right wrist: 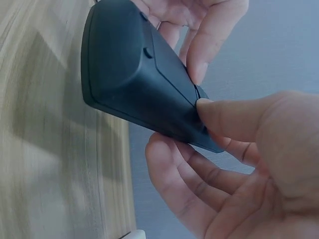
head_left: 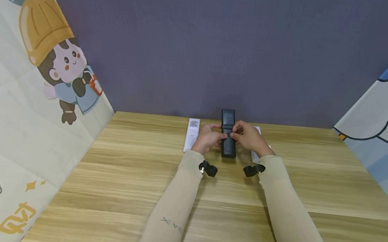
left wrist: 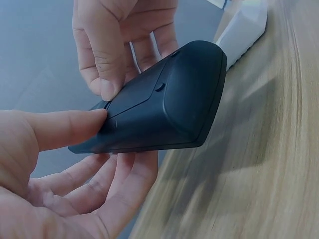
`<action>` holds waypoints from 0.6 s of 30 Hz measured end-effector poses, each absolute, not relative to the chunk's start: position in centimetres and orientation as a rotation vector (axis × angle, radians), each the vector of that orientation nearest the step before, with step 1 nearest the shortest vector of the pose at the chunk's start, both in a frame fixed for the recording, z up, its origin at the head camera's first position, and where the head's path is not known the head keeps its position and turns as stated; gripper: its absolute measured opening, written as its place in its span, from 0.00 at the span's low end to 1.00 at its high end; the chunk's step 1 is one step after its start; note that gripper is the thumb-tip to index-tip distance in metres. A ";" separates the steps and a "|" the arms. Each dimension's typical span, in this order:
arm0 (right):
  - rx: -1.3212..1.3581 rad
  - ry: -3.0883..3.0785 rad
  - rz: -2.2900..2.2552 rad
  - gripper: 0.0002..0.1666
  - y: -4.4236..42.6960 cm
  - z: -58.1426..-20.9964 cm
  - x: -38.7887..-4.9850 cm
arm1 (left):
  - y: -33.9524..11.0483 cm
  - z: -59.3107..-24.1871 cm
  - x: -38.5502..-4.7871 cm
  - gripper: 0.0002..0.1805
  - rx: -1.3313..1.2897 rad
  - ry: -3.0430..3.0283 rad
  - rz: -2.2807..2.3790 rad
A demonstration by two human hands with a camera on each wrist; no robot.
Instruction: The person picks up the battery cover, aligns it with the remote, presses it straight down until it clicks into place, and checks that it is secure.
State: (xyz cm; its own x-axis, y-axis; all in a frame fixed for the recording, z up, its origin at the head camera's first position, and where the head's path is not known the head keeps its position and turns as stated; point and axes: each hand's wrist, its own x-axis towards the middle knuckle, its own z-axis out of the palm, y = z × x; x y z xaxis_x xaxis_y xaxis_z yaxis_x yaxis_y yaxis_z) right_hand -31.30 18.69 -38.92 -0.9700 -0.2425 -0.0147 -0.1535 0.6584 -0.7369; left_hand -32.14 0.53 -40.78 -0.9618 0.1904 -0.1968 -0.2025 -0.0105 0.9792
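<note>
Beige sleeves (head_left: 293, 212), black wrist devices (head_left: 251, 171)
Left sleeve (head_left: 170, 208) carries green lettering (head_left: 176, 227); the device at its cuff (head_left: 191, 158) has a silvery part (head_left: 202, 170).

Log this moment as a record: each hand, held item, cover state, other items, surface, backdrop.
left_hand: left hand grips black remote, thumb on top, fingers beneath
right_hand: right hand also grips it, thumb near the cover's edge
held_item: black remote, raised off the table
cover: panel appears in place
left_item: white remote with printed code
right_item: white object, partly hidden by right hand
surface: wood-grain table
backdrop: dark wall
</note>
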 end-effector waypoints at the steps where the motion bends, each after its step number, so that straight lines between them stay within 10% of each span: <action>1: -0.327 2.753 -1.213 0.08 18.7 -38.9 -31.3 | 0.6 -40.8 -32.1 0.29 -0.013 2.003 2.055; 18: -0.238 2.757 -1.258 0.14 17.8 -40.1 -31.9 | 1.5 -39.4 -31.1 0.37 0.017 2.714 1.561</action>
State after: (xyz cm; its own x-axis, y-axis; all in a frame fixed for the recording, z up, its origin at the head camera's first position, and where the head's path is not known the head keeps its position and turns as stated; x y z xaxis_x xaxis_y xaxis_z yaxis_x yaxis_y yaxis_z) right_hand -31.86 17.79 -40.06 -0.9826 -0.1838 -0.0275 -0.0996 0.6459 -0.7569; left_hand -31.12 1.54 -39.41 -0.9999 0.0149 -0.0036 0.0044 0.5029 0.8643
